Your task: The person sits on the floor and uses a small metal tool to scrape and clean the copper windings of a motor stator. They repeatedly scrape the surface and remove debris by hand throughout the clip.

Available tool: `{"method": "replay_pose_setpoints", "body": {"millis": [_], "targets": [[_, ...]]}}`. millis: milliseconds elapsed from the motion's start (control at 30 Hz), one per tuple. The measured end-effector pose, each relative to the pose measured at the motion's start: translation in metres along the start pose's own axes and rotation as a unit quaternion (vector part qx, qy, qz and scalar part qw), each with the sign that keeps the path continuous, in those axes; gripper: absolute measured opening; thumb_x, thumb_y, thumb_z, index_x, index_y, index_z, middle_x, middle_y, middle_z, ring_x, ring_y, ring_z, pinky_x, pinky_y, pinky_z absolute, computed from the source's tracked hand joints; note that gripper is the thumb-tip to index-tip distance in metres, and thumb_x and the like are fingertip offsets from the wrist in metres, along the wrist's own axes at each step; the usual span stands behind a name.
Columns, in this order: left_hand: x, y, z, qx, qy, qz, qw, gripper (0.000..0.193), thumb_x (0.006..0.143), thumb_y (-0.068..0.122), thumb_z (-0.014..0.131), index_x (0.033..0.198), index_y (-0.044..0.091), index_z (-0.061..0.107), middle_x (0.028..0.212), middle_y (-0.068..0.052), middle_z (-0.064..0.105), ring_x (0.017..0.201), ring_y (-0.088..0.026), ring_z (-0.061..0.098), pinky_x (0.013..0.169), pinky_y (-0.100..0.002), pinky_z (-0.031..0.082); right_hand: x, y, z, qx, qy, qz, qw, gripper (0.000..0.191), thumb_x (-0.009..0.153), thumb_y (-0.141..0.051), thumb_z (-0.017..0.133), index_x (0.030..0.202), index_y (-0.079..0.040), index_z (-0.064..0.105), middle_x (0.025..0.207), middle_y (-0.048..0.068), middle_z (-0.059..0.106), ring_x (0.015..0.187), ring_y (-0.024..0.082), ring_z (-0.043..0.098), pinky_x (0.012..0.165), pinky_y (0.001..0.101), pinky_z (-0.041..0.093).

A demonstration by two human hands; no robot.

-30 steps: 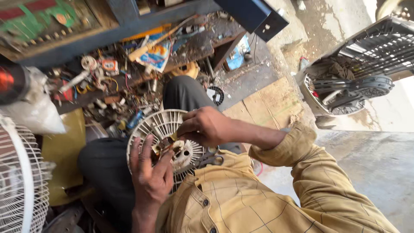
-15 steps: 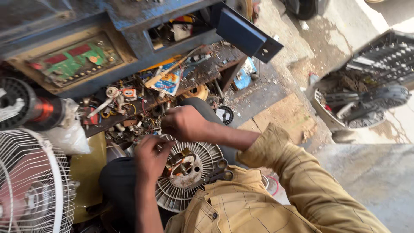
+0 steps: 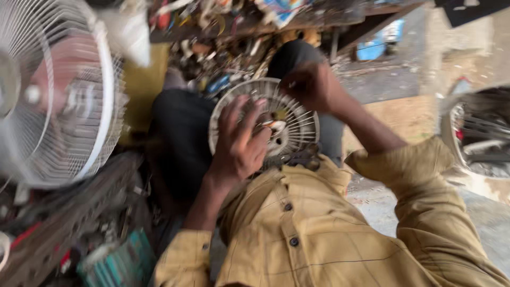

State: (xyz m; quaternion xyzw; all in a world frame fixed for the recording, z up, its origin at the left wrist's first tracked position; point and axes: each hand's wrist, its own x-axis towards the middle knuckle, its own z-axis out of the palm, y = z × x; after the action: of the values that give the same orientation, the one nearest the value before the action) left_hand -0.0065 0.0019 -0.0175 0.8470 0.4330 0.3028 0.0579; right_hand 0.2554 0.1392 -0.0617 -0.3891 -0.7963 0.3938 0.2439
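A round white ribbed fan motor cover (image 3: 297, 127) lies on my lap, with metal motor parts showing at its centre. My left hand (image 3: 239, 143) rests flat on its left side, fingers spread over the ribs, holding it. My right hand (image 3: 311, 85) is at the cover's upper right rim with fingers curled; blur hides whether it grips a small tool or only the rim. Both sleeves are mustard-yellow checked cloth.
A white wire fan guard (image 3: 58, 95) stands at the left. A cluttered workbench (image 3: 239, 21) with small parts and tools runs across the top. Dark scrap and a teal object (image 3: 122, 260) lie at the lower left. Another fan cage (image 3: 478, 133) sits at the right on concrete floor.
The view has swung down and left, and is blurred. The white fan guard now fills the left. My left hand has flattened onto the cover and my right hand moved to its upper right rim.
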Motion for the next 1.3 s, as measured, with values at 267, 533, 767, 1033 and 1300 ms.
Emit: {"method": "replay_pose_setpoints", "body": {"millis": [267, 533, 767, 1033, 1300], "targets": [[0.095, -0.056, -0.003, -0.282, -0.128, -0.18, 0.934, 0.024, 0.091, 0.026, 0.083, 0.091, 0.004, 0.074, 0.085, -0.008, 0.071, 0.079, -0.02, 0.068, 0.074, -0.037, 0.054, 0.029, -0.083, -0.007, -0.34, 0.1, -0.176, 0.919, 0.012, 0.085, -0.013, 0.083, 0.096, -0.014, 0.078, 0.089, 0.005, 0.072, 0.076, 0.022, 0.07, 0.061, 0.0394, 0.054], [0.039, -0.002, -0.007, -0.452, 0.05, -0.157, 0.877, 0.016, 0.098, 0.016, 0.074, 0.108, 0.01, 0.064, 0.132, -0.003, 0.057, 0.125, -0.02, 0.057, 0.098, -0.045, 0.06, -0.036, -0.121, -0.035, -0.262, 0.001, -0.223, 0.939, 0.007, 0.091, -0.009, 0.084, 0.095, -0.006, 0.079, 0.074, 0.007, 0.063, 0.061, 0.018, 0.057, 0.049, 0.0367, 0.044], [0.053, -0.02, 0.003, -0.354, 0.129, -0.217, 0.9, 0.012, 0.095, 0.017, 0.072, 0.095, 0.005, 0.073, 0.112, -0.01, 0.069, 0.105, -0.023, 0.066, 0.09, -0.044, 0.054, 0.032, -0.031, -0.003, -0.027, 0.089, -0.076, 0.993, 0.006, 0.097, -0.01, 0.081, 0.096, -0.008, 0.075, 0.087, 0.006, 0.072, 0.073, 0.02, 0.07, 0.063, 0.0342, 0.055], [0.083, -0.041, -0.024, -0.458, -0.097, -0.2, 0.86, 0.011, 0.095, 0.018, 0.076, 0.102, 0.01, 0.072, 0.115, -0.006, 0.07, 0.106, -0.022, 0.071, 0.094, -0.042, 0.061, -0.028, -0.134, -0.017, -0.203, -0.128, -0.271, 0.932, 0.018, 0.084, -0.005, 0.074, 0.102, -0.009, 0.076, 0.072, 0.003, 0.061, 0.065, 0.017, 0.063, 0.055, 0.0343, 0.051], [0.032, 0.003, 0.013, -0.296, 0.159, -0.11, 0.936, 0.011, 0.098, 0.01, 0.067, 0.09, 0.004, 0.072, 0.14, -0.021, 0.053, 0.133, -0.043, 0.049, 0.1, -0.04, 0.065, 0.014, -0.035, -0.011, -0.053, 0.032, -0.119, 0.991, 0.016, 0.098, -0.016, 0.082, 0.09, -0.007, 0.073, 0.081, 0.007, 0.066, 0.072, 0.023, 0.064, 0.063, 0.037, 0.05]]}}
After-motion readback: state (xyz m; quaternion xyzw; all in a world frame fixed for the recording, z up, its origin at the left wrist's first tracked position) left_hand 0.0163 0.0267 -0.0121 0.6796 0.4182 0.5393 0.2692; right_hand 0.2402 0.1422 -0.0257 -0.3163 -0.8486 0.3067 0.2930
